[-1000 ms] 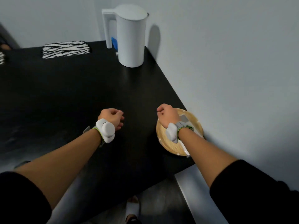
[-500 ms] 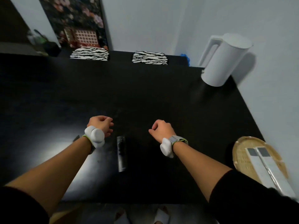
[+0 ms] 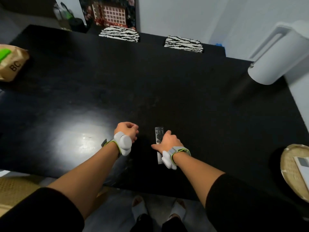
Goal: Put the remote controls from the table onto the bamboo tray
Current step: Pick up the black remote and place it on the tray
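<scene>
Your right hand [image 3: 168, 142] covers the remote [image 3: 158, 132], grip unclear, maybe heading for the tray [image 3: 289, 173] at 3 o'clock. Your left hand [image 3: 127, 131] curls empty.

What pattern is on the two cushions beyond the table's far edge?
Black-and-white zebra stripes on both cushions, best seen in the head view.
</scene>
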`<state>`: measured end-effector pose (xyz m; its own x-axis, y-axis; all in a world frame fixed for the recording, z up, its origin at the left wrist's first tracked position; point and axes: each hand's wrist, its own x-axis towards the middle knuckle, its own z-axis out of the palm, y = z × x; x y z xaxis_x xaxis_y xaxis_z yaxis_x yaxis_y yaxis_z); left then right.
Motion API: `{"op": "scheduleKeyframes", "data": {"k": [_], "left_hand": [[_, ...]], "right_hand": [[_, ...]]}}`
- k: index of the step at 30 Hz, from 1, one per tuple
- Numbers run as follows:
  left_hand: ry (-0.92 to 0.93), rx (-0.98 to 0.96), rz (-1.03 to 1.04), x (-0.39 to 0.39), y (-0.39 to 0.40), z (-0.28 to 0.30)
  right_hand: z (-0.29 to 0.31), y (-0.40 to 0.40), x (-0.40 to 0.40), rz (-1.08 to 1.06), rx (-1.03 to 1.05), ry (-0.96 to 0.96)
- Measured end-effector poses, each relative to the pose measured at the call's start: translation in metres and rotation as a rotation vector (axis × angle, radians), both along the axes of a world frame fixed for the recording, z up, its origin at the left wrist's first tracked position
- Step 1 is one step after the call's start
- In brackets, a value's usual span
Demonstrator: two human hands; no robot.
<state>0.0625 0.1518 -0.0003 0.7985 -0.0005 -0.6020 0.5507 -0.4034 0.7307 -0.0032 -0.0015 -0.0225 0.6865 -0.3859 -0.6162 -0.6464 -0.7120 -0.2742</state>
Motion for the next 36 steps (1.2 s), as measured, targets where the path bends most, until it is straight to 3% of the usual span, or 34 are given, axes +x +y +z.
{"op": "scheduleKeyframes", "data": {"k": [10,17,23,28,32,36], "left_hand": [[0.026,0.012,-0.089,-0.001,-0.015,-0.004],[0.015,-0.015,-0.238,-0.013,-0.096,0.012],[0.020,-0.036,-0.482,-0.054,-0.217,0.022],[0.040,-0.044,-0.626,-0.095,-0.294,0.027],[0.061,-0.041,-0.706,-0.125,-0.342,0.031],[0.073,-0.049,-0.736,-0.142,-0.371,0.027]], "right_hand": [[-0.008,-0.023,-0.002,0.026,-0.055,-0.125],[0.019,-0.102,-0.027,-0.077,-0.015,-0.223],[0.035,-0.228,-0.106,-0.295,-0.083,-0.282],[0.044,-0.316,-0.187,-0.450,-0.293,-0.255],[0.043,-0.362,-0.239,-0.580,-0.312,-0.260],[0.040,-0.384,-0.261,-0.580,-0.304,-0.172]]}}
